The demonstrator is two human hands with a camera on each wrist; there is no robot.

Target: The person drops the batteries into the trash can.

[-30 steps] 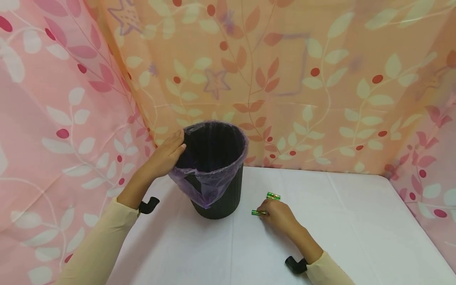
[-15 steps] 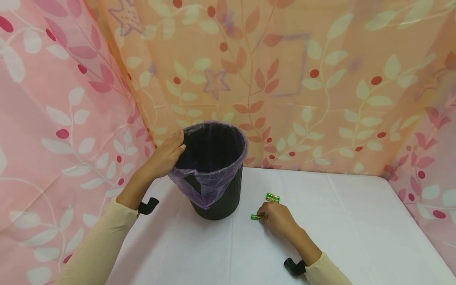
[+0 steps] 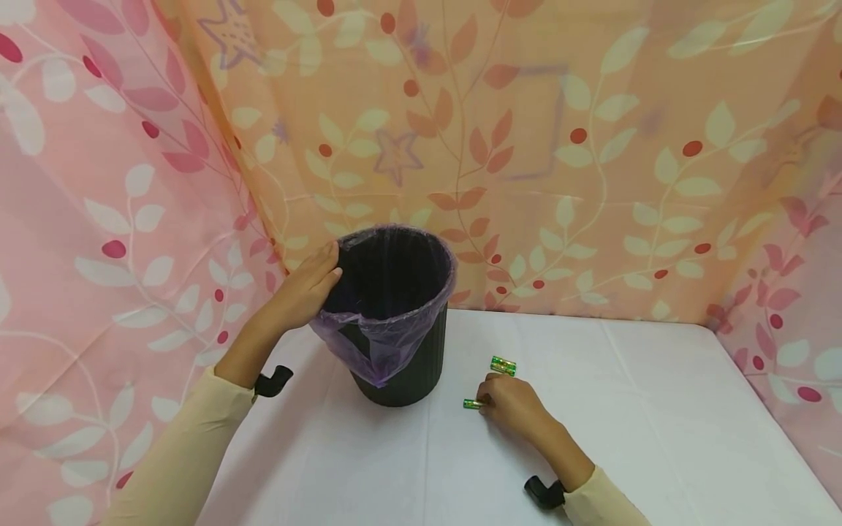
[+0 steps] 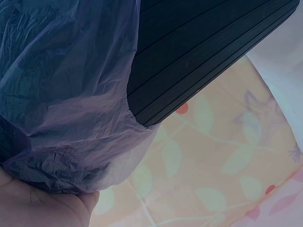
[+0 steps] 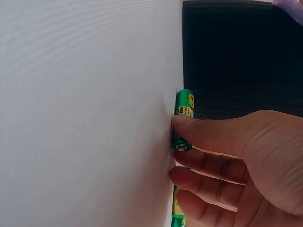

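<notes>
A black ribbed bin (image 3: 430,358) stands on a white-covered table, lined with a purple plastic bag (image 3: 388,354) folded over its rim. My left hand (image 3: 304,288) rests against the left side of that rim, fingers looking fairly straight. In the left wrist view the palm (image 4: 45,208) touches the bag, and the fingertips are hidden. My right hand (image 3: 516,402) pinches a green battery (image 5: 183,104) between thumb and fingers, low at the table surface. Just beyond that hand lie more green batteries (image 3: 503,365), side by side; the right wrist view partly shows one (image 5: 178,210) behind the fingers.
White cloth (image 3: 631,409) covers the table. An orange leaf-patterned curtain (image 3: 526,146) hangs behind it, with pink patterned curtains (image 3: 131,219) at both sides. A black wrist mount (image 3: 544,492) sits on the right wrist, another (image 3: 272,381) on the left.
My right hand has shifted slightly toward me with the battery, which now sits a little farther from the other batteries. My left hand and the bin stay in place.
</notes>
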